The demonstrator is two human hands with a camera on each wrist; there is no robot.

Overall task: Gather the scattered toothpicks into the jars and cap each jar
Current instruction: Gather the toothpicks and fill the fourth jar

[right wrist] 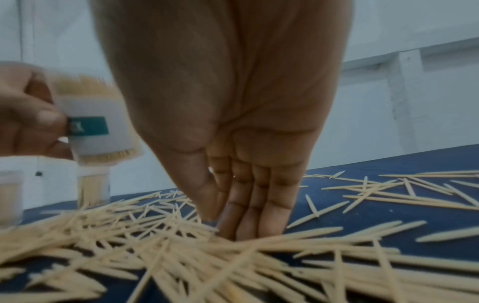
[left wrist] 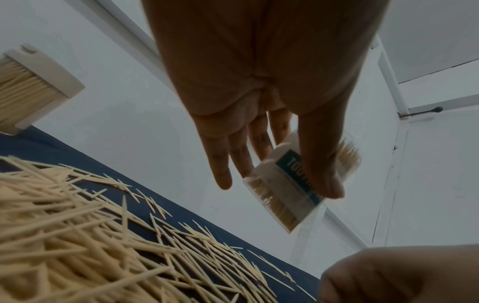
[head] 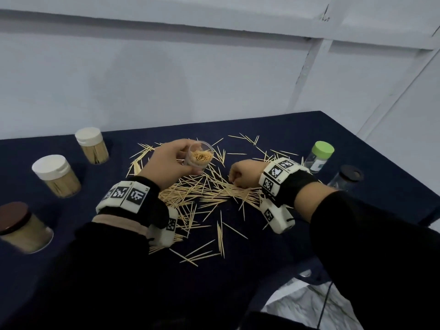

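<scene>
The scattered toothpicks (head: 209, 191) lie heaped mid-table (head: 357, 144); the left hand (head: 171, 163) curls around the open jar (head: 200, 156), held above them; the right hand (head: 245, 172) has fingertips (right wrist: 249, 225) together, pressed into the pile; best pinch an aligned bundle, tilting the jar toward it.

Tablecloth (head: 238, 282) dark navy. Scattered toothpicks (head: 214, 191) pale straw-yellow, centre frame. White-capped jars (head: 51, 166), left; brown-capped jar (head: 14, 217), lower left. Green-capped jar (head: 322, 150) and black-capped jar (head: 351, 172), right, clear. Open jar (head: 198, 154) clear, teal label (left wrist: 295, 174) with white lettering. Wristbands (head: 123, 195) white, black square-code patterns. Sleeves (head: 369, 234) black. Wall (head: 166, 79) pale grey-blue.
</scene>
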